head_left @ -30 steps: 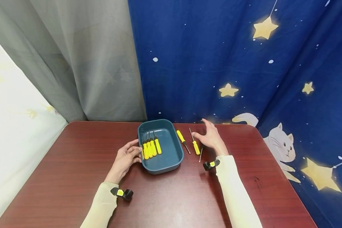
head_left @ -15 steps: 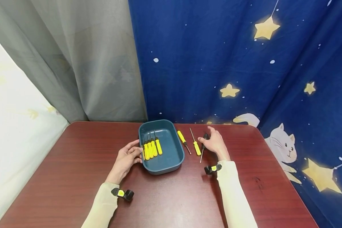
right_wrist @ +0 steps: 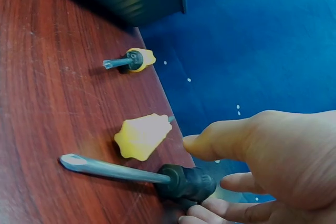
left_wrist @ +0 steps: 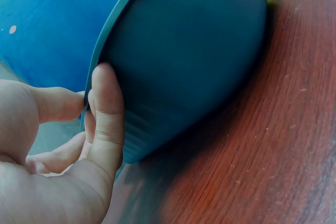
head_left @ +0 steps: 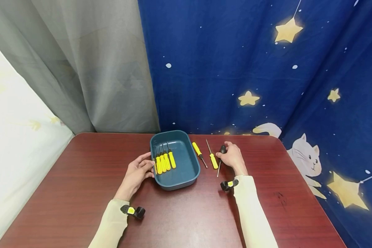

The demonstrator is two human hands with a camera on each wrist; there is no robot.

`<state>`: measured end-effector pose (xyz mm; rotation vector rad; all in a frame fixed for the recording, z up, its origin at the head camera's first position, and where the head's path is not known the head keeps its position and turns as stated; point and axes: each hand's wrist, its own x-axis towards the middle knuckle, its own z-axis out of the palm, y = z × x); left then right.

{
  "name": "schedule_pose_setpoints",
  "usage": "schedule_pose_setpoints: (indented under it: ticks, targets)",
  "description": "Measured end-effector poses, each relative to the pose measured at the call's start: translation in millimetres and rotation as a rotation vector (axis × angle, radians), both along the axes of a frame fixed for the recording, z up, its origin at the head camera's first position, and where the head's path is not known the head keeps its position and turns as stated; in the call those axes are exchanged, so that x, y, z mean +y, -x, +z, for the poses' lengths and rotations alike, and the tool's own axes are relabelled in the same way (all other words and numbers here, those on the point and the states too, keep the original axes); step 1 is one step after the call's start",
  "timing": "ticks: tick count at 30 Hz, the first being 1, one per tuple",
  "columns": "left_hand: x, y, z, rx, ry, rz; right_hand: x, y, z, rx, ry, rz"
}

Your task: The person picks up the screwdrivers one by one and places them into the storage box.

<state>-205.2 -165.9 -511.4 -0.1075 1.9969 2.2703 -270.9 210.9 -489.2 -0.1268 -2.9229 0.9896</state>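
Pinching the left rim of the dark blue bin [head_left: 185, 168], the left hand [head_left: 137, 173] had thumb and fingers clamped on its wall. Inside, at left, lay at least 4 yellow-handled screwdrivers [head_left: 163, 162]. Right of the bin, on the table [head_left: 179, 220], lay 1 yellow-and-black screwdriver [head_left: 198, 151], 1 yellow screwdriver [head_left: 213, 160] and 1 black-handled screwdriver [head_left: 223, 149]. The right hand [head_left: 233, 156] bracketed the black handle, thumb and fingers apart; contact could not be told.

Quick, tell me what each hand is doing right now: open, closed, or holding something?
Left hand: closed, holding the blue tray by its edge.
Right hand: open beside the black-handled screwdriver, not gripping it.
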Motion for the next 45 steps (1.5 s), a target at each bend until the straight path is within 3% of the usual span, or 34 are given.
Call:
schedule_pose_setpoints:
  ticks: [16,31,45]
  targets:
    - [2.3,2.4,-3.6,-0.012,0.004,-0.004,1.8,-2.5,-6.9,-0.012,0.017,-0.044]
    - [2.4,5.1,5.7,-0.016,0.056,-0.011,2.7,-2.7,-5.5,-0.021,0.049,-0.057]
    - [7.2,9.4,5.9,-0.014,0.097,0.080,1.6,-1.5,-6.4,-0.023,0.095,-0.052]
